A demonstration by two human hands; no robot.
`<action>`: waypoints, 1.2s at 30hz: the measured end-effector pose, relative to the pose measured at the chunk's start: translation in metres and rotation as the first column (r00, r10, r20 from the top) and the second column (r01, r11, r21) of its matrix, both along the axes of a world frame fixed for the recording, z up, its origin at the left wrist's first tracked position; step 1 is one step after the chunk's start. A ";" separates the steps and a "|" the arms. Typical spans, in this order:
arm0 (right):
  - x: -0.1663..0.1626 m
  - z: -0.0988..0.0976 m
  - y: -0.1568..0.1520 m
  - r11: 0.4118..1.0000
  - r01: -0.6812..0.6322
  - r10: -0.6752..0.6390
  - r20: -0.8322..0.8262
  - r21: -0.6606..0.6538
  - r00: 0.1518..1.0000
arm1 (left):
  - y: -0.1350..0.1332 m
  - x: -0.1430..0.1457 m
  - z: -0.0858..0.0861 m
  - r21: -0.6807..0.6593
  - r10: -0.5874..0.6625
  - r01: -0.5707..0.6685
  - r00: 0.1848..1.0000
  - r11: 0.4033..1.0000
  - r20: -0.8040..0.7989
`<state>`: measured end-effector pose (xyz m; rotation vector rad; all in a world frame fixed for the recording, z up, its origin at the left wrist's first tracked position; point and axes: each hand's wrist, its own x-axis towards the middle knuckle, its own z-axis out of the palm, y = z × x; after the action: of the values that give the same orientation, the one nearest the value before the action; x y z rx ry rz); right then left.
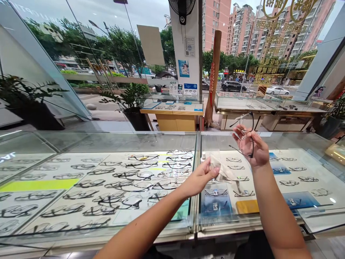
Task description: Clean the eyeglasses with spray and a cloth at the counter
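In my right hand [259,149], raised over the right part of the glass counter, is a pair of eyeglasses [252,124] with dark rims. The frame is turned on end, one lens above the other, with both temples pointing left; my fingers grip it around the middle. My left hand [202,176] is lower and further left, closed on a pale, crumpled cleaning cloth [225,172] that hangs down to the right. Cloth and eyeglasses are apart. Just behind my left fingers, a small white-capped bottle [203,156] stands on the counter.
Beneath both hands runs the glass display counter [151,138], with rows of eyeglasses [134,175] inside. A yellow box [246,206] and blue display cards [215,205] lie in its right section. Beyond are another showcase [175,120], a wooden post [215,72] and potted plants [134,104].
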<state>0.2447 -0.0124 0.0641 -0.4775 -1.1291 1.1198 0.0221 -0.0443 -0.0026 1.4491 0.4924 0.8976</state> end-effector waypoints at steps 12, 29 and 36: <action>-0.006 -0.003 0.004 0.999 -0.039 0.039 -0.003 -0.024 0.999 | 0.002 -0.008 0.011 0.475 0.283 -0.024 0.828 0.880 -0.484; -0.014 -0.013 0.008 0.773 -0.599 0.604 0.527 -0.208 0.597 | 0.019 -0.037 0.019 0.916 0.669 -0.369 0.722 0.158 0.175; -0.013 -0.009 0.007 0.743 -0.638 0.592 0.641 -0.201 0.488 | 0.017 -0.035 0.022 0.926 0.624 -0.369 0.743 0.078 0.243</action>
<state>0.2317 -0.0058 0.0555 -0.4421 -2.1074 1.5884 -0.0132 -0.0273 0.0193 2.6305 0.6960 1.8353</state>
